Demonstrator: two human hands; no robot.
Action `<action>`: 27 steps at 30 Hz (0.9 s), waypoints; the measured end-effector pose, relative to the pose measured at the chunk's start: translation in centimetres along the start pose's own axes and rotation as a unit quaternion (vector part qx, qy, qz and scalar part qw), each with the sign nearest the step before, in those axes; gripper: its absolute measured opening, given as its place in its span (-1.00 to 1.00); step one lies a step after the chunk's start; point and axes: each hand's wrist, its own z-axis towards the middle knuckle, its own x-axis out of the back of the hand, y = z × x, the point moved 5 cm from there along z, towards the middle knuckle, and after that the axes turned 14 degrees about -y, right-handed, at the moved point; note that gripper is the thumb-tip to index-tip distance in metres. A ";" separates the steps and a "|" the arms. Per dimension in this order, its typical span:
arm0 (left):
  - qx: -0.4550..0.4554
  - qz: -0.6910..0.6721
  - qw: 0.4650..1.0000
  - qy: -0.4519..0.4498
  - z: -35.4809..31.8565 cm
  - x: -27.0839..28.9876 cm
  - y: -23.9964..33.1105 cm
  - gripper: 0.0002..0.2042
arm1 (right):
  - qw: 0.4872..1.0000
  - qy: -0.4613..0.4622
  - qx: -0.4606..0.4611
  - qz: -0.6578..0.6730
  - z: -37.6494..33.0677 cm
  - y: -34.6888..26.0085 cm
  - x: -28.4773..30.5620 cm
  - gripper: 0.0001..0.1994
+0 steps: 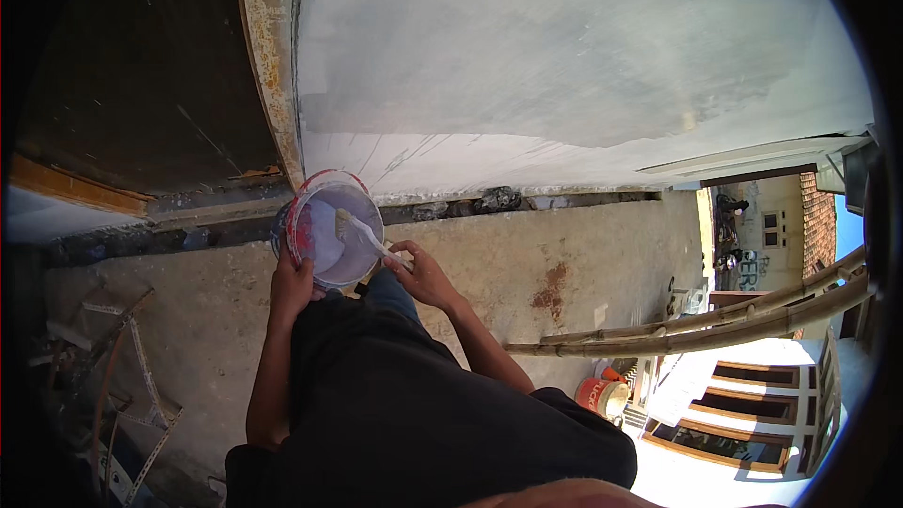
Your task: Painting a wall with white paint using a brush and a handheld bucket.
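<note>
A round bucket (370, 216) with a red rim and pale, whitish paint inside is tipped toward me in front of my body. My left hand (293, 283) grips its near left edge, fingers closed on the rim. Closed round the handle of a paint brush (372, 240) is my right hand (425, 275), at the bucket's right side. The brush is smeared with white, and its bristle end is inside the bucket. Beyond the bucket rises a wall (564, 47) with a grey, damp-looking coat above a whiter lower band.
A dark doorway with a worn yellowish frame (268, 47) stands left of the wall. A narrow gutter holding dark rubble (499, 199) runs along the wall's foot. Bamboo poles (696, 329) and a red-and-white bucket (602, 397) are at right; a metal frame (141, 357) lies left.
</note>
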 end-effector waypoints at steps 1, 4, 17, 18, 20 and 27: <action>0.013 -0.017 1.000 -0.008 -0.2 -0.3 0.3 -0.31 | 1.000 0.009 0.007 -0.001 -0.3 -0.4 0.2 -0.66; 0.014 -0.027 0.999 -0.023 0.0 -0.6 0.0 -0.34 | 0.999 0.040 -0.006 0.035 -1.2 -1.0 1.2 -0.66; -0.014 0.082 0.996 0.001 1.0 -1.2 0.4 -0.30 | 0.978 0.030 -0.017 -0.208 -0.9 2.2 -1.1 -0.70; 0.057 0.080 0.995 -0.021 -0.3 -1.3 1.9 -0.29 | 0.977 0.025 -0.014 -0.209 -0.9 2.3 -1.3 -0.70; 0.038 0.086 0.996 -0.002 0.0 -0.8 0.9 -0.29 | 0.980 0.025 -0.019 -0.195 -0.8 2.6 -1.6 -0.70; 0.027 0.019 0.999 0.003 0.9 -0.2 -1.4 -0.29 | 0.980 0.078 0.040 -0.179 -0.3 -0.2 0.4 -0.68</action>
